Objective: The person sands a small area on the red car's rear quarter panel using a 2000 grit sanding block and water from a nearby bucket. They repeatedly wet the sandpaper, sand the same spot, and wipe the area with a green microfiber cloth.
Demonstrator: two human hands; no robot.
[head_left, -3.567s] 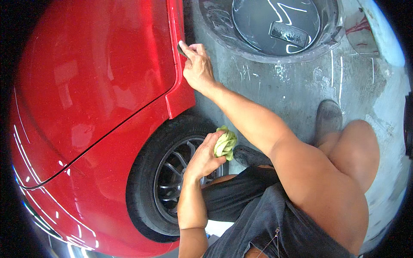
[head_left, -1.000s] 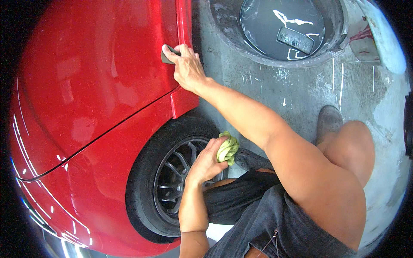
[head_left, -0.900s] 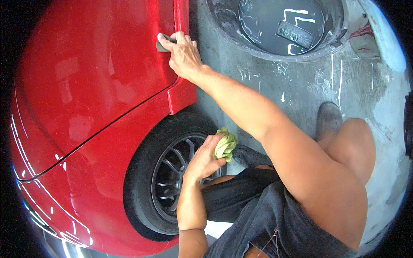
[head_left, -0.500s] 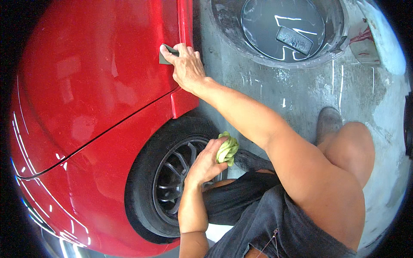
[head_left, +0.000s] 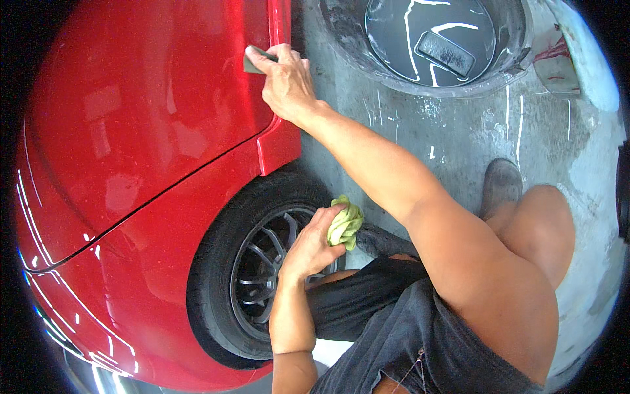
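My right hand [head_left: 289,84] presses a dark grey-green piece of sandpaper [head_left: 252,64] against the lower edge of a red car's door panel [head_left: 164,72]. Thumb and fingers are closed around it, so only a corner shows. Closer to me, my left hand [head_left: 314,243] grips a crumpled yellow-green cloth [head_left: 344,224]. That hand is in front of the black wheel [head_left: 262,244] and its tyre, with the cloth held off the bodywork.
At the upper right stands a dark round bucket [head_left: 420,92] of water with a dark rectangular block [head_left: 445,54] in it. Wet grey floor [head_left: 420,141] runs beside the car. My shoe [head_left: 502,187] and bent knees are close by.
My right hand has slid a little farther away along the red panel with the sandpaper. The left hand and its cloth have barely shifted. The block in the water has moved slightly.
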